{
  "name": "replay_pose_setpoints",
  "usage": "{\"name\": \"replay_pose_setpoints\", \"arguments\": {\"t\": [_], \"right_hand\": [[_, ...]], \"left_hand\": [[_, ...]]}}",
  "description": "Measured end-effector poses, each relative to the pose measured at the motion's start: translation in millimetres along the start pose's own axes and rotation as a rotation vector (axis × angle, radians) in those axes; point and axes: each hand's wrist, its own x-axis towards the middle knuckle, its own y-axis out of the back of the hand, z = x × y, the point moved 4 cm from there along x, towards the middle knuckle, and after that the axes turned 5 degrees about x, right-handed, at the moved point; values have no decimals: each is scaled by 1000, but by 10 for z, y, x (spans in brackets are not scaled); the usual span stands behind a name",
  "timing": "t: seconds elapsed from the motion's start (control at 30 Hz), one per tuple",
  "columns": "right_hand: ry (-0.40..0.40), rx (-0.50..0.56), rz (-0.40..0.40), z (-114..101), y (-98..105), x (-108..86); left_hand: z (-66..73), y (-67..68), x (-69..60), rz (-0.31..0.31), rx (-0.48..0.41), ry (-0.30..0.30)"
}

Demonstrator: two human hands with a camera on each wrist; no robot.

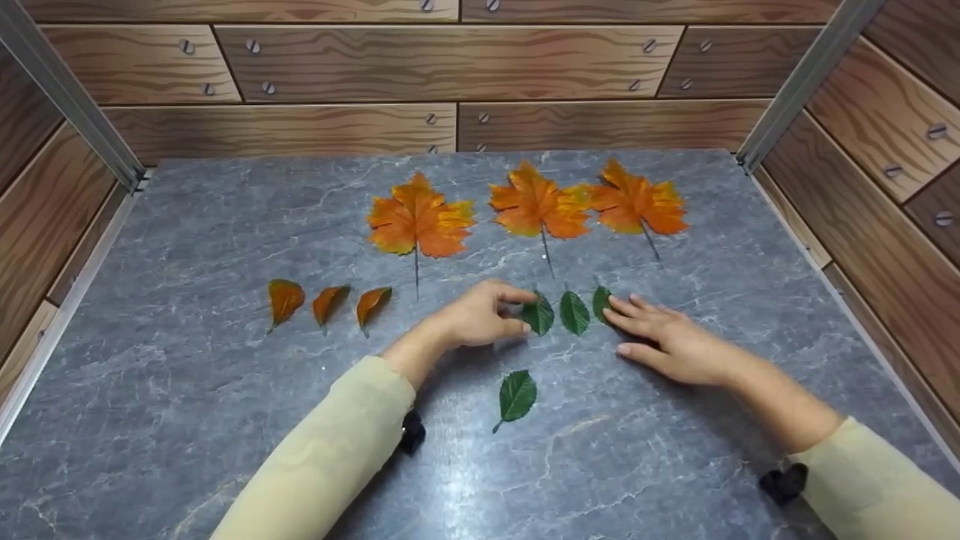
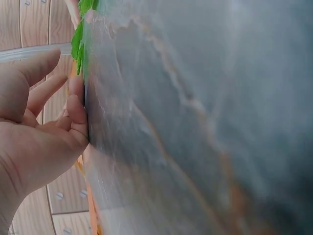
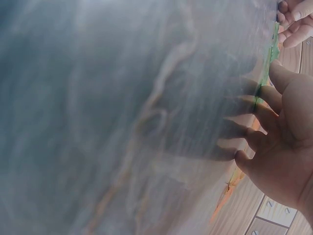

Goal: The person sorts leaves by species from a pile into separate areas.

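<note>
In the head view three green leaves stand in a short row: a left one [image 1: 541, 313], a middle one [image 1: 574, 313] and a right one [image 1: 601, 303]. My left hand [image 1: 484, 313] is at the left leaf, thumb and index finger spread apart at its left edge. From the other side my right hand [image 1: 675, 341] reaches in with fingers extended, fingertips touching the right leaf and partly covering it. Nearer to me lies a fourth green leaf [image 1: 517, 395], stem toward the lower left. Both wrist views show the hands low over the tabletop, with green leaves [image 2: 78, 46] seen edge-on.
Along the back lie three orange maple leaves, a left one [image 1: 420, 217], a middle one [image 1: 540, 201] and a right one [image 1: 637, 199]; the latter two touch. Three small brown-orange leaves [image 1: 286, 301] form a row at left. Wood-patterned walls [image 1: 450, 64] surround the grey marbled table [image 1: 187, 420].
</note>
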Motion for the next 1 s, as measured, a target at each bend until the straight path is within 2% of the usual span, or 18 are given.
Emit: {"name": "replay_pose_setpoints", "arguments": {"t": [0.1,0.17,0.4,0.53,0.8,1.0], "right_hand": [[-3,3,-3,-7,1,5],[-5,5,-8,-14,3,7],[-10,9,-17,-28,17,8],[-12,7,-17,-23,17,4],[-8,7,-7,-7,3,-2],[-5,8,-6,-11,4,0]], "left_hand": [[1,24,-50,14,-9,-8],[11,27,-103,-2,3,-12],[68,-53,-342,-158,91,-48],[94,-107,-431,-205,173,-64],[108,-236,-463,-195,302,-57],[133,-293,-461,-166,436,-96]]}}
